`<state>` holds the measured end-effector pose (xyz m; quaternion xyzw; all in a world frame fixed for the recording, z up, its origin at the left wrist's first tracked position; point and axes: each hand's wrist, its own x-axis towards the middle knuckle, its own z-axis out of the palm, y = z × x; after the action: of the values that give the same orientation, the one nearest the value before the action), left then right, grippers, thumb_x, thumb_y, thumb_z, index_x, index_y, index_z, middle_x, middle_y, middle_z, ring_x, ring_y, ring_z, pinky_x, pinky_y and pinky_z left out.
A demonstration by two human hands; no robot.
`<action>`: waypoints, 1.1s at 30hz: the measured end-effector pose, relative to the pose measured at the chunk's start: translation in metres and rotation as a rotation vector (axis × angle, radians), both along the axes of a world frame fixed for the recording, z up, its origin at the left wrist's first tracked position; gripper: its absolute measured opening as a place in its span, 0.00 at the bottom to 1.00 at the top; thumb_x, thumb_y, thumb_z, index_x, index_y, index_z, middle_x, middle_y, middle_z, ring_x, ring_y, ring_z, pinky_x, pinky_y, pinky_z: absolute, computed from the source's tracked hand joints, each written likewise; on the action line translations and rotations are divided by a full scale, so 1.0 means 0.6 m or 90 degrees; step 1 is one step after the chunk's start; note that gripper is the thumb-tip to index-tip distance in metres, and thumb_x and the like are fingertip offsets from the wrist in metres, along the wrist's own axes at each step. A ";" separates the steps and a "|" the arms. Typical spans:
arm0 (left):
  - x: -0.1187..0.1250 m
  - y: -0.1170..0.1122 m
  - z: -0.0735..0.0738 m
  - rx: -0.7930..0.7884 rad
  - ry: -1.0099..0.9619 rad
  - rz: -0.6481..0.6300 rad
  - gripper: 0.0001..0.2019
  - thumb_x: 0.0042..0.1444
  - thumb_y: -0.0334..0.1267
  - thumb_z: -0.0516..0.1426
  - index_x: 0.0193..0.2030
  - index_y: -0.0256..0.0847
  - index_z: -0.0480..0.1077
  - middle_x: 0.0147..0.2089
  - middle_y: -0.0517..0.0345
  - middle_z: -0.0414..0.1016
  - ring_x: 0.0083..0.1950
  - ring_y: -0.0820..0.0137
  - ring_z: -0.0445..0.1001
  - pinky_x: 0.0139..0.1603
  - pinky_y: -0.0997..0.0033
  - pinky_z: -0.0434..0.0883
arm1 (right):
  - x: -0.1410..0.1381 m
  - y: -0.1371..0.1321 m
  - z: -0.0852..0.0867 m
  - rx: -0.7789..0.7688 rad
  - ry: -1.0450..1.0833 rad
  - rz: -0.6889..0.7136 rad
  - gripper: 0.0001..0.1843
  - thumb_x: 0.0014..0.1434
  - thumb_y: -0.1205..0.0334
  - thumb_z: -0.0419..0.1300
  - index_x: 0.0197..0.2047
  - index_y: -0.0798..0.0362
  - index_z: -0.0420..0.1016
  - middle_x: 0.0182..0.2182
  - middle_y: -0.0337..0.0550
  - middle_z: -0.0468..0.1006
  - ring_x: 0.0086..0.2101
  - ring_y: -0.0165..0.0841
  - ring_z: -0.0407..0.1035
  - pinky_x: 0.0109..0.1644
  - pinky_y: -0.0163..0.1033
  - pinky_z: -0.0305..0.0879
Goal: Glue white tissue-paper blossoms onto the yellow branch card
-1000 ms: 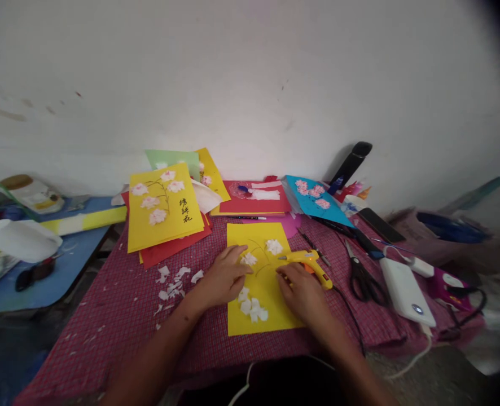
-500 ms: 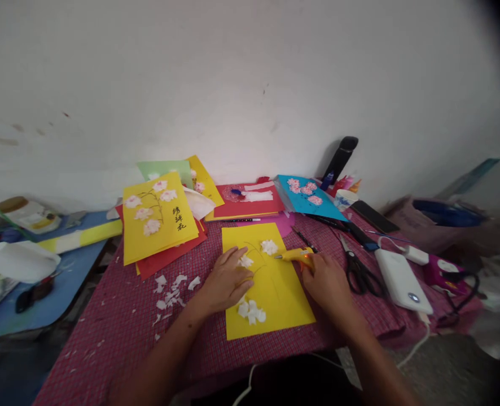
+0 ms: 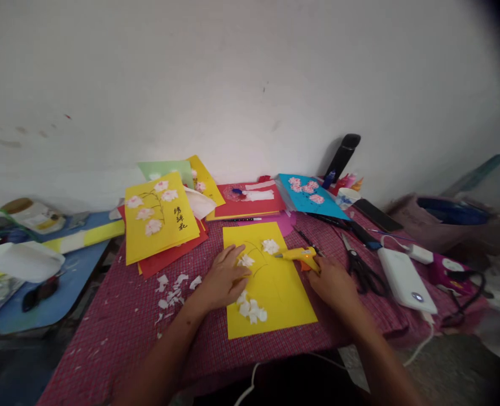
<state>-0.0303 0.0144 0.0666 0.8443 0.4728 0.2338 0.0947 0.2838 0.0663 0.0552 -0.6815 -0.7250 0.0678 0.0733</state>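
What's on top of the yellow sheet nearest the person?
On the yellow sheet lie white paper flowers and thin drawn branch lines. The left hand rests on it, hiding whatever is beneath, and the glue gun pokes over its edge.

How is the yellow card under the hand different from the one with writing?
The near card has no writing; the far card has black characters. The left hand rests on the near card; no hand touches the far card. The near card lies on the cloth; the far card lies on red paper. Both are yellow with drawn branches.

Bare forearms, left hand (image 3: 222, 279), right hand (image 3: 333, 283) — both bare
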 end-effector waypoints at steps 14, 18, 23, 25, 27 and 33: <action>-0.001 0.003 -0.009 -0.002 0.029 0.008 0.18 0.61 0.34 0.53 0.56 0.45 0.72 0.73 0.51 0.48 0.73 0.54 0.46 0.71 0.45 0.52 | -0.021 -0.040 0.027 -0.001 0.327 0.028 0.19 0.58 0.57 0.56 0.51 0.55 0.68 0.35 0.44 0.79 0.34 0.38 0.73 0.34 0.37 0.61; 0.000 0.002 -0.006 -0.009 0.033 0.009 0.18 0.60 0.33 0.53 0.57 0.45 0.72 0.73 0.51 0.49 0.73 0.53 0.47 0.71 0.45 0.52 | -0.049 -0.048 0.024 -0.011 0.245 0.022 0.20 0.57 0.52 0.59 0.49 0.54 0.68 0.35 0.47 0.79 0.34 0.40 0.73 0.32 0.37 0.58; -0.004 0.002 -0.008 -0.003 0.012 0.008 0.21 0.57 0.29 0.53 0.57 0.45 0.72 0.72 0.51 0.52 0.72 0.55 0.50 0.70 0.46 0.54 | -0.079 -0.052 0.018 -0.010 0.113 0.036 0.18 0.60 0.51 0.57 0.47 0.55 0.67 0.35 0.50 0.81 0.32 0.42 0.75 0.30 0.38 0.53; -0.008 0.002 -0.009 0.008 -0.003 0.009 0.20 0.56 0.28 0.53 0.54 0.44 0.74 0.71 0.50 0.55 0.71 0.56 0.52 0.70 0.47 0.55 | -0.087 -0.052 0.019 -0.007 0.086 0.038 0.17 0.61 0.51 0.56 0.47 0.55 0.67 0.35 0.51 0.81 0.33 0.42 0.76 0.30 0.38 0.53; -0.011 0.003 -0.011 0.018 -0.015 0.009 0.18 0.54 0.26 0.54 0.49 0.44 0.76 0.68 0.50 0.59 0.70 0.57 0.54 0.69 0.48 0.57 | -0.094 -0.051 0.022 -0.001 0.074 0.039 0.18 0.61 0.51 0.56 0.48 0.56 0.67 0.36 0.52 0.81 0.33 0.42 0.76 0.31 0.38 0.54; -0.013 0.004 -0.010 0.023 -0.012 0.006 0.15 0.52 0.25 0.54 0.43 0.42 0.78 0.67 0.49 0.61 0.69 0.57 0.56 0.69 0.48 0.57 | -0.108 -0.049 0.025 0.008 0.057 0.044 0.20 0.62 0.52 0.55 0.51 0.59 0.67 0.38 0.55 0.81 0.35 0.42 0.77 0.33 0.39 0.58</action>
<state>-0.0380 0.0166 0.0603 0.8416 0.4714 0.2504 0.0829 0.2190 0.0368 0.0704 -0.6520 -0.7444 0.0962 0.1073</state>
